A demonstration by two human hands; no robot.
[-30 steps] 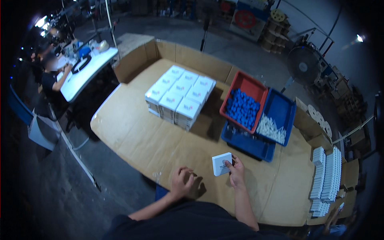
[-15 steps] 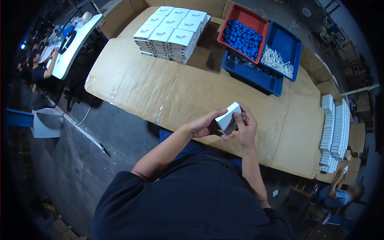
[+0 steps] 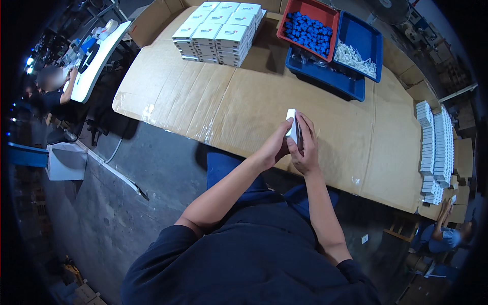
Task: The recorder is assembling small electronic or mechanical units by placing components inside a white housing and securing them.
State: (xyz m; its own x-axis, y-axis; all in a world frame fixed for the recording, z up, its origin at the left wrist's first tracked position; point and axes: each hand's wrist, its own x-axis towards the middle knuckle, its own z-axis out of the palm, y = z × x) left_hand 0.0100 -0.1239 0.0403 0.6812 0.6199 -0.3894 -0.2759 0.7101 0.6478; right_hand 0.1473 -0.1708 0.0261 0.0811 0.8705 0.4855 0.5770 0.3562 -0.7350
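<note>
Between my two hands is a small white box (image 3: pixel 291 125), tilted upright above the near part of the cardboard-covered table. My left hand (image 3: pixel 274 147) grips its left side, the thumb near its upper end. Around its right side my right hand (image 3: pixel 306 147) is closed, with the thumb low on the box. Part of the box is hidden by my fingers. Farther off to the left, stacked white boxes (image 3: pixel 233 32) stand in rows on the table.
At the back right are a red tray (image 3: pixel 331 20) of blue pieces, a blue tray (image 3: pixel 377 46) of white pieces and another blue tray (image 3: pixel 325 76) beneath. Long stacks of white boxes (image 3: pixel 444 147) line the right edge. Other people sit at the far left and lower right.
The white box has been turned from its broad face to a narrow side, more upright. Both hands have moved slightly away from me and closed further round it.
</note>
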